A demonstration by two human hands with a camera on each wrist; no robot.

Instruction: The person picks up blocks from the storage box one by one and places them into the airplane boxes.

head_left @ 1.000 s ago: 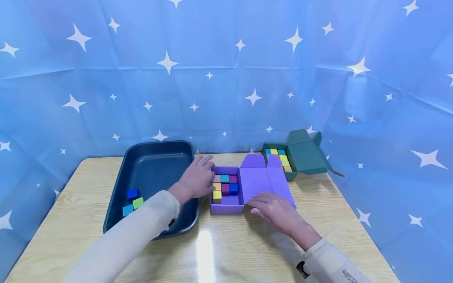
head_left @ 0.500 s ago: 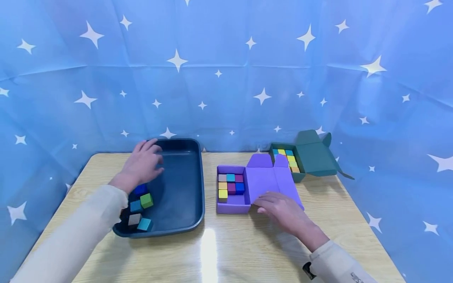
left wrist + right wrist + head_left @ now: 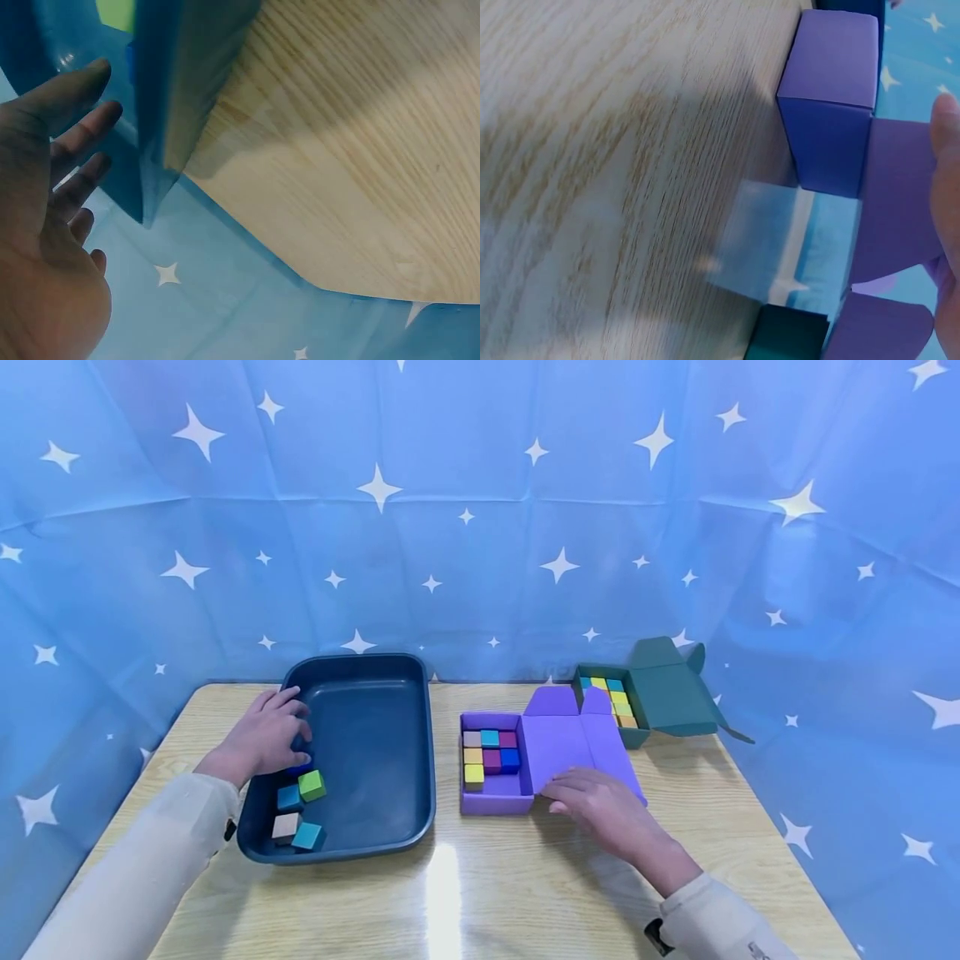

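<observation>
My left hand (image 3: 262, 737) hovers over the left side of the dark blue tray (image 3: 432, 752), beside a dark blue cube (image 3: 298, 768) it partly hides. In the left wrist view its fingers are spread, with nothing between them. Closer to the tray's front lie a lime green cube (image 3: 312, 785), a teal-blue cube (image 3: 289, 798), a beige cube (image 3: 286, 828) and a turquoise cube (image 3: 308, 837). My right hand (image 3: 600, 814) rests at the front edge of the open lid (image 3: 558, 739) of a purple box (image 3: 495, 806). Inside are several coloured cubes; bare floor shows right of the yellow cube (image 3: 474, 777).
A green box (image 3: 637, 738) with several cubes stands behind the purple one, its lid (image 3: 671, 693) folded out to the right. Both boxes and the tray stand on a wooden table (image 3: 375, 910). A blue star-patterned curtain (image 3: 465, 552) hangs behind.
My left hand has moved left from the purple box to the tray, then lower toward the dark blue cube. The right hand stays by the lid. The head view has shifted slightly.
</observation>
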